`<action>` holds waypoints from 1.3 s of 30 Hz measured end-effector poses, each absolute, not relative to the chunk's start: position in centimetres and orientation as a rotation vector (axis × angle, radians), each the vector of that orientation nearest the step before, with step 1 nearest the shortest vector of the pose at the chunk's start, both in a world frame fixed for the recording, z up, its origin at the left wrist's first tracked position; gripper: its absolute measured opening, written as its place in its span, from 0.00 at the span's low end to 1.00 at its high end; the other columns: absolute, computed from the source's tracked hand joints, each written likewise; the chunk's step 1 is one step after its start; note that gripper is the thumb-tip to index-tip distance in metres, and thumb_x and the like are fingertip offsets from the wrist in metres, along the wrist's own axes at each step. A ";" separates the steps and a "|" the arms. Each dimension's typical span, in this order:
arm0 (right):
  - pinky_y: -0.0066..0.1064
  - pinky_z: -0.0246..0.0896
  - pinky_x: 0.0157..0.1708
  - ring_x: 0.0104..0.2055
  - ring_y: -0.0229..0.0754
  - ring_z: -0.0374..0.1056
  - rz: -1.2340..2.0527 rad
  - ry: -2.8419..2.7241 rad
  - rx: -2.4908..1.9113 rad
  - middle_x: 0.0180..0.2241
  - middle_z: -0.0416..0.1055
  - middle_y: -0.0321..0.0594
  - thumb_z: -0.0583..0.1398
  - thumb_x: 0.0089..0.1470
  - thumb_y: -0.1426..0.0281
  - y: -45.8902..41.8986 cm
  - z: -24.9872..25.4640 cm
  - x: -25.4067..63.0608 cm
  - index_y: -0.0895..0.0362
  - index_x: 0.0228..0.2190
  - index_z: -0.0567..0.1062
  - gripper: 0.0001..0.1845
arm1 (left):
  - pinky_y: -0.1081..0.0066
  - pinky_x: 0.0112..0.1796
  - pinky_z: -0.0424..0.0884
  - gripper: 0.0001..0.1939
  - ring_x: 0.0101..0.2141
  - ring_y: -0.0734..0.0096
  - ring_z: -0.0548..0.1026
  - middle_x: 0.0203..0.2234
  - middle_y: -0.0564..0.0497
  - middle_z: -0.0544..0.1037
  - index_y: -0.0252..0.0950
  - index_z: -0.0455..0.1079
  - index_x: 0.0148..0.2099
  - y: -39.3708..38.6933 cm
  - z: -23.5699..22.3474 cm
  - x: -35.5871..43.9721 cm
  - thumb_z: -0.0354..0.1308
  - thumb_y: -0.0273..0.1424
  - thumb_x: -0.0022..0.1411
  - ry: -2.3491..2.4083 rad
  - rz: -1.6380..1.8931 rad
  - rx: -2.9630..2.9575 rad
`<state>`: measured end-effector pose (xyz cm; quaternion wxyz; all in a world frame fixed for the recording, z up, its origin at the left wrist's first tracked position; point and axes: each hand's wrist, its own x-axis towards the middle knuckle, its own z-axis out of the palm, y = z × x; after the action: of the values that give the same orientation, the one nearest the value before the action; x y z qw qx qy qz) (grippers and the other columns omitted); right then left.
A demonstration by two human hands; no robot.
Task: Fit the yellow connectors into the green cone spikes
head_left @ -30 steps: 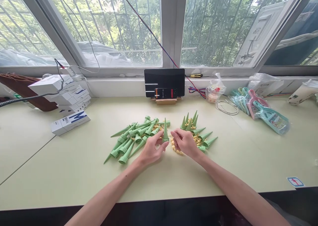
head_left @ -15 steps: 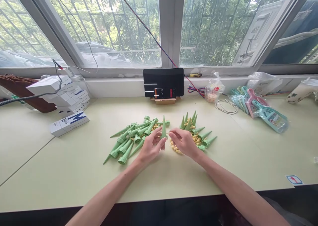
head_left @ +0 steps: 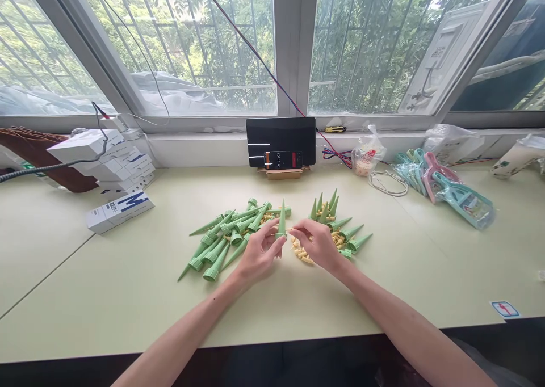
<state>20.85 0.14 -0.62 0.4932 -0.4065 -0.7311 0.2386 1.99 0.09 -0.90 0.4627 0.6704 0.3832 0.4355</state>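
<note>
Looking from the head view: left hand (head_left: 260,249) has thumb and fingers wrapped partway round the base of one green spike (head_left: 281,219), which stands upright, tip up, just over the table (head_left: 272,313) between the two piles. Right hand (head_left: 315,242) is bunched into a fingertip pinch just beside it, on what looks like a single yellow peg (head_left: 289,230); too small to be sure, and can't tell if it touches the spike.

Handling, my read: spike is light, stiff molded plastic, probably hollow, smooth on the taper. Hold it by the wide ribbed collar; the cone would likely slip or roll. Not very fragile, though the thin tip might bend. Peg looks light and fiddly, so fingertips only, near one end.

More spikes lie in the left heap (head_left: 212,252); loose pegs (head_left: 301,255) sit by the right hand.
</note>
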 end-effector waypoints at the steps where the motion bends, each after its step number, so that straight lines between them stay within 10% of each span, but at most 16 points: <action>1: 0.28 0.57 0.26 0.23 0.37 0.61 0.584 -1.773 -0.988 0.23 0.67 0.35 0.57 0.63 0.60 0.1 -0.6 20.8 0.56 0.28 0.72 0.15 | 0.67 0.30 0.76 0.26 0.23 0.75 0.73 0.34 0.50 0.73 0.35 0.62 0.61 0.1 -0.9 2.0 0.58 0.40 0.64 0.950 1.068 1.661; 25: 0.28 0.43 0.20 0.19 0.32 0.47 0.766 -1.702 -1.060 0.16 0.53 0.29 0.56 0.59 0.64 -0.2 -0.1 20.8 0.56 0.20 0.60 0.19 | 0.69 0.29 0.76 0.24 0.24 0.74 0.71 0.28 0.52 0.71 0.32 0.62 0.61 -0.2 -1.1 1.7 0.56 0.36 0.66 0.888 0.993 1.893; 39: 0.27 0.45 0.17 0.14 0.32 0.50 1.138 -1.478 -1.131 0.12 0.55 0.28 0.58 0.57 0.60 -0.2 0.0 20.6 0.55 0.19 0.62 0.20 | 0.57 0.49 0.71 0.25 0.22 0.74 0.71 0.19 0.58 0.70 0.35 0.59 0.64 -0.2 -1.4 1.6 0.54 0.34 0.68 0.914 0.963 1.954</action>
<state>20.63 -0.18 0.03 0.4617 -0.4599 -0.6011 0.4626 1.62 -0.16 -1.44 0.3796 0.7652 0.3578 0.3772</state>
